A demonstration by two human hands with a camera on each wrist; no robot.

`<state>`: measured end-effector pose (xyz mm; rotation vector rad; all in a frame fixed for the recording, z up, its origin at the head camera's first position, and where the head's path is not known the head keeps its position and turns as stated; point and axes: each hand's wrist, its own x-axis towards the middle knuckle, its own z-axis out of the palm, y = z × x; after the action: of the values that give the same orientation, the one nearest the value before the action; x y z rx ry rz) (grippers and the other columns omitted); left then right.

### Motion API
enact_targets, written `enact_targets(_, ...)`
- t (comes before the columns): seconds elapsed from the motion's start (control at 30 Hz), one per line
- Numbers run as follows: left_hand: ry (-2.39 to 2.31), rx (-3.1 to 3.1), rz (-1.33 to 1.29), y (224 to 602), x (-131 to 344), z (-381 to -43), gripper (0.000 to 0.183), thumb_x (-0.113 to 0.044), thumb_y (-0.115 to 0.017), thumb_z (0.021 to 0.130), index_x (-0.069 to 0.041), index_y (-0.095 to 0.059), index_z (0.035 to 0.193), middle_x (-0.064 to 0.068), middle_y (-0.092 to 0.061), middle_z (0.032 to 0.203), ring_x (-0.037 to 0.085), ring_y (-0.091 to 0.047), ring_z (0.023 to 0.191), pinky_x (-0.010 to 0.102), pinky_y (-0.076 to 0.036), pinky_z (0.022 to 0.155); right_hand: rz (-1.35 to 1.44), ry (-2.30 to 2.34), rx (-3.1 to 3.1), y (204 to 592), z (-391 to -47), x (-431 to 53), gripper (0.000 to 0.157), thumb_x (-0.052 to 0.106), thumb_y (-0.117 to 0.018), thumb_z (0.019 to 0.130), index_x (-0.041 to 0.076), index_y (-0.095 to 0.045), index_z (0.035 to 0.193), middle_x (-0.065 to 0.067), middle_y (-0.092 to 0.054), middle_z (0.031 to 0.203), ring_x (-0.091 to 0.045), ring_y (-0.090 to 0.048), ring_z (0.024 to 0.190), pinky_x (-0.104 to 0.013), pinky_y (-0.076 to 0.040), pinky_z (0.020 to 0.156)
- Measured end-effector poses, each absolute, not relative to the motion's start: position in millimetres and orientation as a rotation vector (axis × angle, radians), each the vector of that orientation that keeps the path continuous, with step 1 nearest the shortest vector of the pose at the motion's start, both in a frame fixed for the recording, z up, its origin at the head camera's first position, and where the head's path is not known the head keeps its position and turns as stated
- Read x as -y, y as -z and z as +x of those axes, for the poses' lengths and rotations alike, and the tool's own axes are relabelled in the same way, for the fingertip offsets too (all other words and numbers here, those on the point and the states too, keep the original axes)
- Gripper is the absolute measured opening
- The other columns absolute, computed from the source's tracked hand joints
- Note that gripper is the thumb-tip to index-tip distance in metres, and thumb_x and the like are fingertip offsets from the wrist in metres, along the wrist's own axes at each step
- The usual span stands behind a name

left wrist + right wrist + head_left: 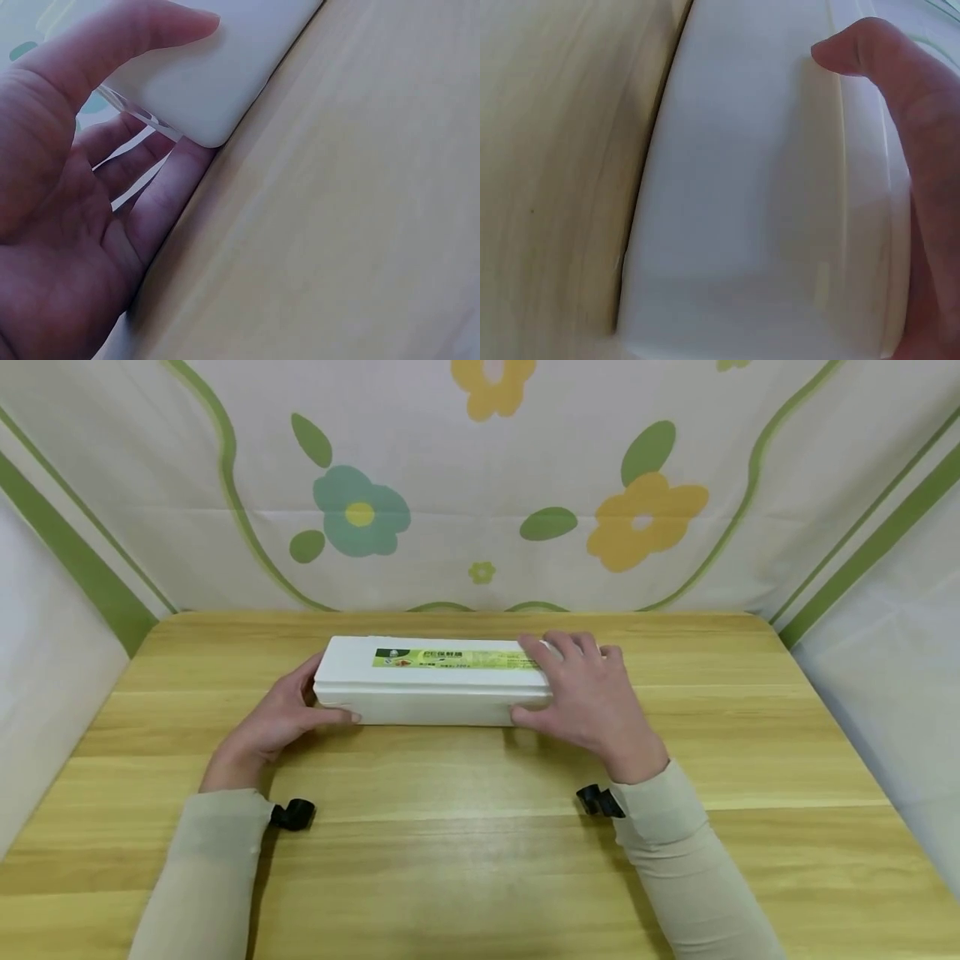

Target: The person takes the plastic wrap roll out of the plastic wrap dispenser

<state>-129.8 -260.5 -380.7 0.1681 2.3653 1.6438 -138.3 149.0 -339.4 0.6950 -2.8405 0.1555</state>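
Note:
A long white cling film box (427,706) with a green and yellow label (457,659) on its lid lies lengthwise across the table. My left hand (281,712) grips its left end, thumb on the front face and fingers around the end toward the back. At the right end my right hand (596,697) holds the box, its thumb on the front side and its fingers spread over the lid. The left wrist view has the box's rounded corner (195,97) close to the table, between thumb and fingers. In the right wrist view the smooth front wall (720,180) fills the middle.
The wooden table (450,852) spreads out in front of the box and to both sides. Behind it hangs a white cloth (450,485) with printed flowers and leaves. A small black mount sits on each wrist by the sleeve cuffs.

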Motion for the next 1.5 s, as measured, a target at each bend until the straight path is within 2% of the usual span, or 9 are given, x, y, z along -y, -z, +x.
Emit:
enact_targets(0.23,-1.642,-2.354,0.158,383,261,-131,0.109,-0.011,-0.092,0.086,-0.033,-0.028,0.171,0.001,-0.051,0.157,0.015,-0.051,0.134,0.016,-0.047,0.101,0.634,-0.157,2.897,340,-140,-137,0.096,0.091,-0.066,0.080,0.029,-0.053,0.153,-0.007,-0.059,0.147,-0.037,-0.049,0.143,-0.072,-0.035,0.114)
enact_targets(0.47,-1.656,-2.343,0.165,386,262,-132,0.106,-0.009,-0.092,0.085,-0.031,-0.032,0.170,-0.001,-0.054,0.153,0.016,-0.052,0.132,0.017,-0.048,0.100,0.690,-0.130,2.947,339,-141,-102,0.102,0.099,-0.051,0.082,0.035,-0.043,0.161,-0.003,-0.054,0.153,-0.033,-0.048,0.145,-0.064,-0.034,0.117)
enact_targets(0.7,-1.663,-2.342,0.171,389,258,-132,0.104,-0.008,-0.092,0.084,-0.029,-0.035,0.169,-0.002,-0.056,0.149,0.018,-0.054,0.129,0.020,-0.049,0.100,0.718,-0.090,2.864,342,-141,-80,0.098,0.098,-0.050,0.083,0.038,-0.046,0.160,-0.007,-0.059,0.144,-0.034,-0.053,0.137,-0.069,-0.038,0.110)
enact_targets(0.87,-1.668,-2.356,0.191,389,258,-133,0.104,-0.007,-0.091,0.085,-0.031,-0.035,0.169,-0.001,-0.056,0.150,0.017,-0.054,0.129,0.020,-0.049,0.100,0.712,-0.050,2.773,345,-142,-81,0.091,0.094,-0.054,0.086,0.037,-0.052,0.156,-0.007,-0.061,0.134,-0.033,-0.057,0.128,-0.063,-0.043,0.103)
enact_targets(1.03,-1.678,-2.343,0.209,390,258,-135,0.103,-0.007,-0.091,0.085,-0.032,-0.036,0.168,0.001,-0.055,0.153,0.017,-0.055,0.130,0.020,-0.049,0.101,0.733,-0.045,2.711,348,-142,-83,0.091,0.094,-0.055,0.085,0.036,-0.055,0.156,-0.007,-0.063,0.128,-0.032,-0.059,0.123,-0.059,-0.045,0.098)
enact_targets(1.5,-1.671,-2.336,0.215,393,262,-137,0.102,-0.008,-0.091,0.086,-0.030,-0.035,0.168,0.003,-0.055,0.153,0.018,-0.056,0.130,0.020,-0.050,0.101,0.749,-0.030,2.559,353,-144,-81,0.080,0.088,-0.060,0.088,0.036,-0.062,0.149,-0.008,-0.064,0.114,-0.034,-0.060,0.113,-0.056,-0.048,0.088)
